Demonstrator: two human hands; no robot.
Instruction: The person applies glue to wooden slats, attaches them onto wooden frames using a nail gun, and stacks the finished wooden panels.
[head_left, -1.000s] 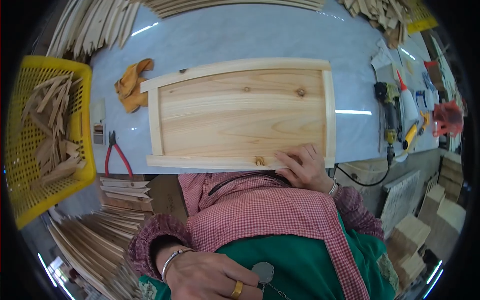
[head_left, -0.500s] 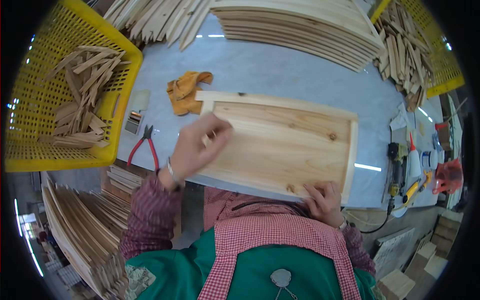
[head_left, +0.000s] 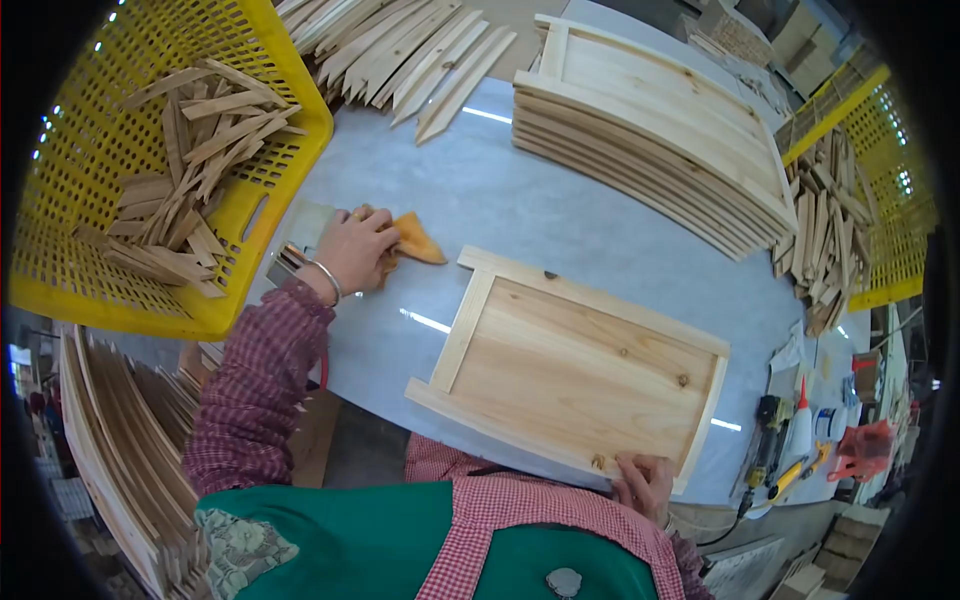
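A framed wooden panel (head_left: pixel 580 365) lies on the grey-blue table (head_left: pixel 450 190), close to its front edge. At the panel's front right corner, my right hand (head_left: pixel 645 482) rests its bent fingers on the frame strip, beside a knot. Farther left, my left hand (head_left: pixel 362 245) has its fingers closed on an orange cloth (head_left: pixel 419 240), part of which sticks out to the right. The fingertips of that hand are partly hidden by the cloth and the hand itself.
Stacked framed panels (head_left: pixel 650 130) stand at the back. Pointed wooden strips (head_left: pixel 400 50) lie at the back left. A yellow basket (head_left: pixel 300 100) of scraps is at the left, another (head_left: pixel 880 200) at the right. A drill (head_left: pixel 765 440) and glue bottle (head_left: pixel 802 420) lie at the right.
My left hand has gone from my lap, over the panel, to the orange cloth and taken hold of it. My right hand stays at the panel's corner. The view has swung left.
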